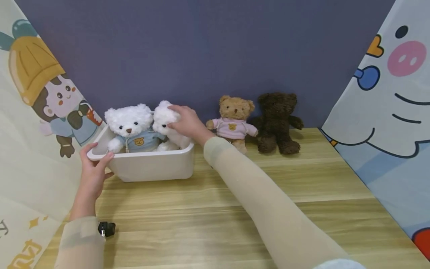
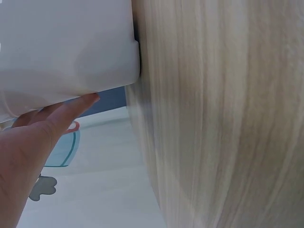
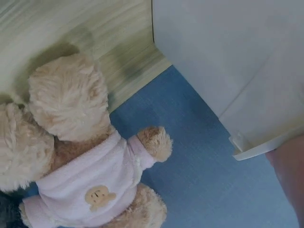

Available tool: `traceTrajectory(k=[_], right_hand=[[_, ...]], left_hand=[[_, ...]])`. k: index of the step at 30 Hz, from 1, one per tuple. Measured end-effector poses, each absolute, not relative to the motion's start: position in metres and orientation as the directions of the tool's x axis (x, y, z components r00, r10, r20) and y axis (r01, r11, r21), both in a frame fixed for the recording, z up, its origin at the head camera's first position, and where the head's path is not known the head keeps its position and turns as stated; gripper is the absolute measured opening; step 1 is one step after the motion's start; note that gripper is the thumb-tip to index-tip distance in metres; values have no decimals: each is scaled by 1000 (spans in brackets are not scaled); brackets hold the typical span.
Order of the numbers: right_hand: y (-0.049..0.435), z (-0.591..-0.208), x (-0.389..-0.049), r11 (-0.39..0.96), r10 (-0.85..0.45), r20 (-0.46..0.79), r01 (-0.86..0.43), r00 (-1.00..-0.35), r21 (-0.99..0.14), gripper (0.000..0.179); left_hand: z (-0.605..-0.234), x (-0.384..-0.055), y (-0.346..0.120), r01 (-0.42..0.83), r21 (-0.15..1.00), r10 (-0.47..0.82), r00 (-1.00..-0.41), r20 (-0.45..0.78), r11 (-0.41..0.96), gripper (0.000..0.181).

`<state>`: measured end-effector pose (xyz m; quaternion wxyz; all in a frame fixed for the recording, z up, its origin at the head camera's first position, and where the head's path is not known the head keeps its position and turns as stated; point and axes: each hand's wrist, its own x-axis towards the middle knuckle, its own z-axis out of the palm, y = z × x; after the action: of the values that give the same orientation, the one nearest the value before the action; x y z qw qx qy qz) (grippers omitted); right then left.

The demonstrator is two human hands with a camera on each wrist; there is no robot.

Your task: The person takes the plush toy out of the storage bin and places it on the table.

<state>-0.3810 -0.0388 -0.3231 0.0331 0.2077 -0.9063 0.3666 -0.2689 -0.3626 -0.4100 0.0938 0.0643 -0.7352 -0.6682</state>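
Observation:
A white plastic bin (image 1: 154,168) stands on the wooden table. Inside it, on the left, sits a white teddy bear in a blue hoodie (image 1: 141,142). A second white teddy bear (image 1: 164,116) is at the bin's right end, its head gripped by my right hand (image 1: 189,121). My left hand (image 1: 92,175) holds the bin's left rim, thumb over the front edge; in the left wrist view its fingers (image 2: 71,111) lie against the bin wall. The right wrist view catches only a bit of my right hand (image 3: 290,166) beyond the bin rim.
Right of the bin, a tan teddy bear in a pink hoodie (image 1: 231,125) and a dark brown teddy bear (image 1: 278,123) sit against the dark back panel (image 1: 215,48). A small black object (image 1: 106,228) is beside my left sleeve. Cartoon-printed panels flank the table (image 1: 201,224).

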Motion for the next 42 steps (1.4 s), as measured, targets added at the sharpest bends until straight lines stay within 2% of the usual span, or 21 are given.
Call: traceTrajectory(k=[9, 19, 23, 26, 34, 37, 40, 42], right_hand=[[-29, -322, -371, 587, -308, 318, -443, -896, -678, 57], [-16, -278, -350, 435, -84, 535, -514, -840, -739, 48], [0, -262, -349, 343, 58, 523, -475, -851, -811, 22], [12, -259, -348, 343, 80, 476, -424, -876, -838, 31], [12, -260, -347, 384, -26, 475, -448, -880, -808, 33], [7, -265, -347, 478, -202, 424, -467, -883, -744, 45], [0, -272, -346, 602, -398, 333, -518, -854, -607, 64], [-5, -275, -346, 657, -486, 297, -568, -822, -496, 67]], left_hand=[[-406, -268, -360, 5, 989, -230, -972, 39, 146, 77], [-406, -266, -363, -5, 989, -217, -976, 27, 145, 77], [-407, -267, -362, 1, 989, -213, -976, 33, 149, 77], [-409, -266, -363, 17, 991, -215, -976, 46, 136, 75], [-409, -266, -363, 10, 991, -207, -978, 37, 130, 76], [-410, -266, -364, 1, 991, -209, -977, 28, 131, 77], [-409, -266, -364, -7, 989, -212, -977, 24, 146, 78], [-408, -266, -363, -9, 987, -210, -977, 25, 160, 79]])
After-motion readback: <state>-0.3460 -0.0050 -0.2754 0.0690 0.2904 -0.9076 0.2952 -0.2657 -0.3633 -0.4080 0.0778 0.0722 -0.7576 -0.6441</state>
